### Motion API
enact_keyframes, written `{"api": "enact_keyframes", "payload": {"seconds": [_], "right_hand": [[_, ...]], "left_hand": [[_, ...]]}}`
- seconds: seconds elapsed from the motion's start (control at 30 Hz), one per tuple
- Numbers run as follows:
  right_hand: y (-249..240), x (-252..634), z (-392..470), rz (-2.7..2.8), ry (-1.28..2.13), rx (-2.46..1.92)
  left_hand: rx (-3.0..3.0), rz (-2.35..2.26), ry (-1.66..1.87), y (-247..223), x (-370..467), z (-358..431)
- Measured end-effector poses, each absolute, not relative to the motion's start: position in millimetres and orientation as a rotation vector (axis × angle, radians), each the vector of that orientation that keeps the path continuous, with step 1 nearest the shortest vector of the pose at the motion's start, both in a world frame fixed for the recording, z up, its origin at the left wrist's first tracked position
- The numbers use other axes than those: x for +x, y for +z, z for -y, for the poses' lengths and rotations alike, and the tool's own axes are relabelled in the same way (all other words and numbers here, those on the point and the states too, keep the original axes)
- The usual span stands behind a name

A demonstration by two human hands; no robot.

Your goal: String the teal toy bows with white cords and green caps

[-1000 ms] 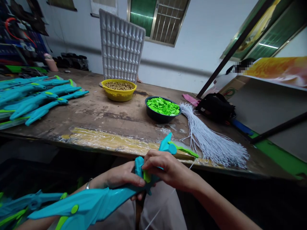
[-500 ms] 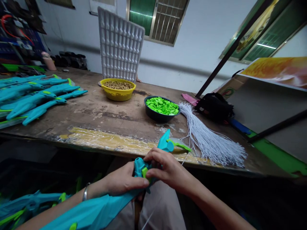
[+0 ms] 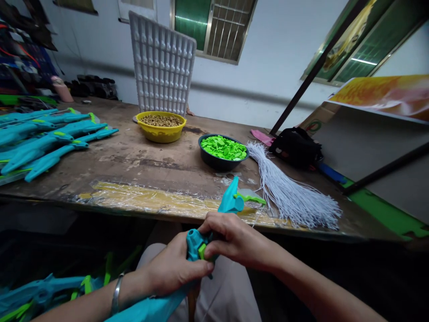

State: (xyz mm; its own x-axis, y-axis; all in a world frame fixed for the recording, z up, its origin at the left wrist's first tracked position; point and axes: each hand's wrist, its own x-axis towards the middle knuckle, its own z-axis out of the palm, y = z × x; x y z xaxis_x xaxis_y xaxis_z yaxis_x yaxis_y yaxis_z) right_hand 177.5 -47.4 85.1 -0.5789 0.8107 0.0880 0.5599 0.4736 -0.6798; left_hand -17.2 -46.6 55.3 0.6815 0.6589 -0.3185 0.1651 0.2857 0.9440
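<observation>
Left grip (image 3: 170,266), right grip (image 3: 233,237) midway along turquoise piece (image 3: 193,243)

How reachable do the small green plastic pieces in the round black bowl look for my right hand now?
Probably yes, once your right hand leaves the turquoise plastic item: a pointed turquoise part stands partly between, but nothing covers the green pieces.

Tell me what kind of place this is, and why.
Probably a small assembly workshop: matching turquoise parts are piled on a worn workbench, with a dark bowl of small green pieces and a bundle of white cords.
</observation>
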Motion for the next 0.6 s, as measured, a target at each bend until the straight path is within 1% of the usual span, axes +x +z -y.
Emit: {"api": "enact_keyframes", "payload": {"seconds": [0.2, 0.33, 0.43, 0.6], "right_hand": [[52, 166, 74, 1.994, 0.605, -1.031], [34, 154, 90, 1.904, 0.535, -1.004], [30, 145, 94, 1.851, 0.483, -0.987], [34, 141, 95, 1.809, 0.454, -1.022]], "left_hand": [[1.199, -0.917, 0.398, 41, -35, 35], [1.208, -0.883, 0.423, 43, -42, 32], [1.186, -0.841, 0.453, 43, -44, 34], [1.200, -0.847, 0.371, 45, -45, 39]]}}
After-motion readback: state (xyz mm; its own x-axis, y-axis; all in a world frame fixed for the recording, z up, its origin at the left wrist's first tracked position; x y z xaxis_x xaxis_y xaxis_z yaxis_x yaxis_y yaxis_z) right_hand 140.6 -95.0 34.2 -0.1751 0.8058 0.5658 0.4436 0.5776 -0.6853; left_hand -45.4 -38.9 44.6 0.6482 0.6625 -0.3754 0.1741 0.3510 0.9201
